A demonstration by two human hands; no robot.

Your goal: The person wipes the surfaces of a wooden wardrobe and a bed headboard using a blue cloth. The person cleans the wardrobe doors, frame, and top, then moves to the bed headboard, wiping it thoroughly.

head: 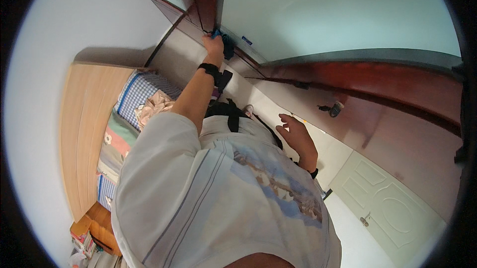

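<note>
My left hand reaches forward with its fingers closed on a blue cloth, against the lower edge of a red-brown wooden door frame. A darker, bunched part of what looks like the same cloth hangs beside the hand. Above it stands a large frosted glass panel with a grey border. Bent over the pale floor, my right hand hangs with its fingers apart and nothing in them. Black bands circle both wrists, and a dark box-like thing is by the left one.
On the left is a bed with a light wooden headboard, checked bedding and a crumpled beige cloth. Metal door hardware juts from the red-brown wood. A pale green panelled door lies at lower right. Books are stacked at lower left.
</note>
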